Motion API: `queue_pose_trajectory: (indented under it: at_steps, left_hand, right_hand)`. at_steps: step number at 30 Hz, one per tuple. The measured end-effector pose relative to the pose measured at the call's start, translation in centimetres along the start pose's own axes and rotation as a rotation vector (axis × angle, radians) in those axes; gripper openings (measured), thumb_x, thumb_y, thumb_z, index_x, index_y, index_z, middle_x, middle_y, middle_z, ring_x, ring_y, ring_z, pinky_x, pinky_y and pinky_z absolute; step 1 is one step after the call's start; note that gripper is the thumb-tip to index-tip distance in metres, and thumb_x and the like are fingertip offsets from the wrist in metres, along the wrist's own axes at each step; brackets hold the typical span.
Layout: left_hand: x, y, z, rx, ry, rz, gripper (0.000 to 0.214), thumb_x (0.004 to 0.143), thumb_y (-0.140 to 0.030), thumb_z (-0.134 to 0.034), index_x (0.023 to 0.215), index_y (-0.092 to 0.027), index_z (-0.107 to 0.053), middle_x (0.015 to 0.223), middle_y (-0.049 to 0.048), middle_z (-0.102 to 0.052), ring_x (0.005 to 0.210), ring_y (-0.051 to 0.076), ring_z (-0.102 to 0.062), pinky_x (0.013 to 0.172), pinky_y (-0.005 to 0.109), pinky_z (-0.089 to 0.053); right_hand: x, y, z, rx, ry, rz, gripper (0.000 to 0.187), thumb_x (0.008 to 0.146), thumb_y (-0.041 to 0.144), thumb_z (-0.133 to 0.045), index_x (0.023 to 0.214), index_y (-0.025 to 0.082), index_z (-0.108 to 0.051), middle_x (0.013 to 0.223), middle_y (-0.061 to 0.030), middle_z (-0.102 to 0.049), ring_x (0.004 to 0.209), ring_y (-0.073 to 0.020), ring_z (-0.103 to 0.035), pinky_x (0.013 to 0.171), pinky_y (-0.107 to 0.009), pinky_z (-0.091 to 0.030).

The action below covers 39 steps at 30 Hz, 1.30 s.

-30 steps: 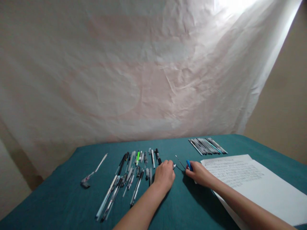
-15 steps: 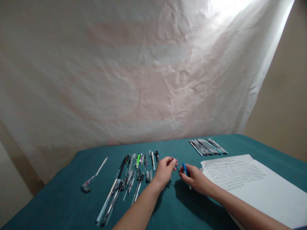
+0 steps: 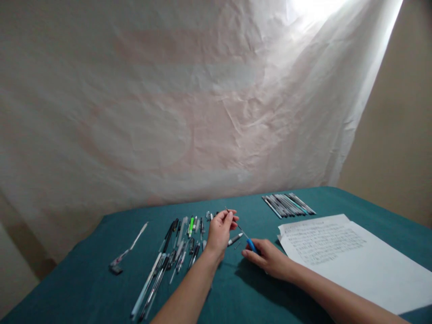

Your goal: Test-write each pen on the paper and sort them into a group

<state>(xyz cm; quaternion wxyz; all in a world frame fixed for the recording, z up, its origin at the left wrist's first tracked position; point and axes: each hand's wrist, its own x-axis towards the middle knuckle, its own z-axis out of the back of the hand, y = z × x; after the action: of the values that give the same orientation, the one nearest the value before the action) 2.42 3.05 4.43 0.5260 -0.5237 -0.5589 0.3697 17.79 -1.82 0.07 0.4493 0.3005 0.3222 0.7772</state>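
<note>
Between my two hands runs a thin dark rod (image 3: 243, 232) that looks like a pen refill. My left hand (image 3: 220, 231) is closed, pinching its upper end between thumb and fingertips. In my right hand (image 3: 270, 258) is a blue-ended pen barrel (image 3: 250, 245), its blue end meeting the rod's lower end. Whether the rod sits inside the barrel I cannot tell. A grey and white pen piece (image 3: 235, 239) lies on the cloth between the hands. Left of my left hand many loose pens and pen parts (image 3: 162, 265) are spread, among them a bright green one (image 3: 191, 227).
A neat row of pens (image 3: 288, 205) lies at the back right. Written paper sheets (image 3: 367, 265) cover the right side of the green tablecloth (image 3: 84, 288). A white strip with a dark end (image 3: 130, 249) lies far left. A pale sheet (image 3: 202, 112) hangs behind.
My left hand has moved up and left with the rod. The blue end in my right hand has tilted toward it and now meets the rod. The grey and white pen piece has come into view.
</note>
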Motion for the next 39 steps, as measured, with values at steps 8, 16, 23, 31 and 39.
queue_pose_trajectory:
  at_steps: [8,16,23,31,39]
  left_hand:
    - [-0.3,-0.4,-0.2,0.024,0.008,0.021,0.031,0.073,-0.039,-0.058,0.088,-0.013,-0.062,0.074,0.0043,-0.061,0.059,0.008,-0.051,0.058,0.019,-0.04]
    - [-1.4,0.1,-1.0,0.095,0.215,0.135,0.034,0.072,-0.04,-0.06,0.088,-0.011,-0.065,0.08,0.0072,-0.063,0.056,0.008,-0.048,0.051,0.018,-0.035]
    - [-0.9,0.4,-0.5,0.319,0.243,0.071,0.042,0.078,-0.049,-0.047,0.08,-0.012,-0.066,0.067,0.0042,-0.062,0.052,0.011,-0.047,0.051,0.021,-0.035]
    - [-1.4,2.2,0.7,1.037,0.248,-0.232,0.019,0.08,-0.026,-0.047,0.074,-0.017,-0.063,0.078,0.0062,-0.062,0.075,0.019,-0.056,0.067,0.026,-0.038]
    - [-2.7,1.4,0.0,1.396,0.25,-0.199,0.01,0.074,-0.021,-0.053,0.075,-0.019,-0.062,0.078,0.0093,-0.062,0.074,0.024,-0.06,0.065,0.031,-0.041]
  right_hand:
    - [-0.1,0.5,0.0,0.048,-0.012,0.053,0.029,0.084,0.04,-0.044,0.068,0.016,-0.044,0.056,0.007,-0.031,0.053,-0.0071,-0.027,0.048,-0.019,-0.024]
    - [0.0,0.4,-0.3,0.149,-0.105,0.065,0.029,0.083,0.042,-0.043,0.07,0.017,-0.044,0.06,0.005,-0.037,0.055,-0.0085,-0.031,0.051,-0.019,-0.028]
    - [0.2,-0.4,-0.5,0.161,-0.198,0.026,0.031,0.083,0.045,-0.043,0.071,0.017,-0.046,0.06,0.0045,-0.038,0.056,-0.0089,-0.033,0.052,-0.019,-0.03]
    - [0.1,-0.4,-0.4,0.193,-0.244,0.015,0.033,0.082,0.047,-0.044,0.072,0.016,-0.048,0.057,0.0052,-0.04,0.055,-0.009,-0.035,0.052,-0.019,-0.031]
    - [0.2,-0.4,-0.4,0.201,-0.314,0.057,0.031,0.084,0.046,-0.043,0.075,0.017,-0.049,0.06,0.0035,-0.044,0.055,-0.0094,-0.04,0.054,-0.02,-0.035]
